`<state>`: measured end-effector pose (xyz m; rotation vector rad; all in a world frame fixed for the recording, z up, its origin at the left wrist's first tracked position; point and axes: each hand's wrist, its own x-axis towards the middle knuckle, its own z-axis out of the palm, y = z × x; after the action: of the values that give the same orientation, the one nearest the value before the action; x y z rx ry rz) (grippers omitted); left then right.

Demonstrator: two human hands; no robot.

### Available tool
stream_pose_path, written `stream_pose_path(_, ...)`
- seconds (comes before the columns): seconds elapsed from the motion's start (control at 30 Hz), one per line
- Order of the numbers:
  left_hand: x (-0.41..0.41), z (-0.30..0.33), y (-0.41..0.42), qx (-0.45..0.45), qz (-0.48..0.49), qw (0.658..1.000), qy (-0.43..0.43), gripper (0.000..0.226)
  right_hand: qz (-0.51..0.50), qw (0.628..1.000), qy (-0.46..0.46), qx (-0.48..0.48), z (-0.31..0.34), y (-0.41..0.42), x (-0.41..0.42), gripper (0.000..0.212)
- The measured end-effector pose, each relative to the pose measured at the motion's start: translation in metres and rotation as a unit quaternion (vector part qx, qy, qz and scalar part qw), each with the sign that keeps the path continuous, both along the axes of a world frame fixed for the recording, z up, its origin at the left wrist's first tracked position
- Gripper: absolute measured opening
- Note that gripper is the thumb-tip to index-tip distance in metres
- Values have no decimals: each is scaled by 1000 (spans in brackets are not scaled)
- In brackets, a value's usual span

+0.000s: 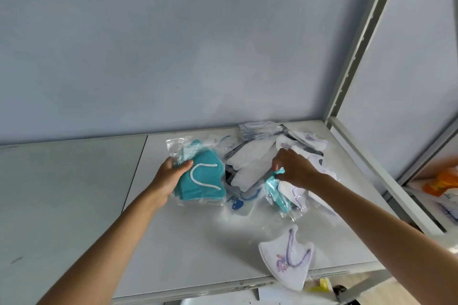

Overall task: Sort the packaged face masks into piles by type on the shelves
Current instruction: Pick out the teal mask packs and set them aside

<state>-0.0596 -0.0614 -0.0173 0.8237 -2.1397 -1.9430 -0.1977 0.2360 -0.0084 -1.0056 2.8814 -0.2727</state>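
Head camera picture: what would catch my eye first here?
The teal masks, a bagged stack held in the left hand on the shelf, stand out most. The right hand pinches another teal packet from the jumbled white pile. At the front edge lies a lone white mask with a purple cartoon.

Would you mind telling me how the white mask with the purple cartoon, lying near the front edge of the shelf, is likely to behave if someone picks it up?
The white cartoon mask looks thin and flat, so it is probably very light and somewhat floppy. Its clear wrapper seems glossy, so it may slide on the smooth shelf. Its tip overhangs the front edge, so a nudge might drop it.
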Motion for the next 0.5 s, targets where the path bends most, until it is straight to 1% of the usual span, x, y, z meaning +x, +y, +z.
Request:
stream_pose_path(0.07,1,0,-3,-3,6,1000,-1,42,-7,1000,-12,-23,7,-5,-12,16)
stream_pose_path(0.13,1,0,-6,-7,15,1000,0,44,-30,996,-32,-73,16,-9,-23,17)
stream_pose_path(0.23,0,-1,-9,-14,36,999,9,59,-88,983,-47,-154,31,-17,-34,19)
stream_pose_path(0.27,0,-2,-9,-21,45,999,7,59,-104,979,-44,-170,34,-20,-37,19)
stream_pose_path(0.37,-2,-4,-7,-48,67,997,9,39,-145,960,-31,-238,37,-29,-40,18)
stream_pose_path(0.43,-4,-6,-5,-61,70,996,15,36,-160,940,-32,-299,39,-36,-39,17)
stream_pose_path(0.5,-5,-6,-5,-62,69,995,19,36,-160,927,-53,-335,43,-42,-37,17)
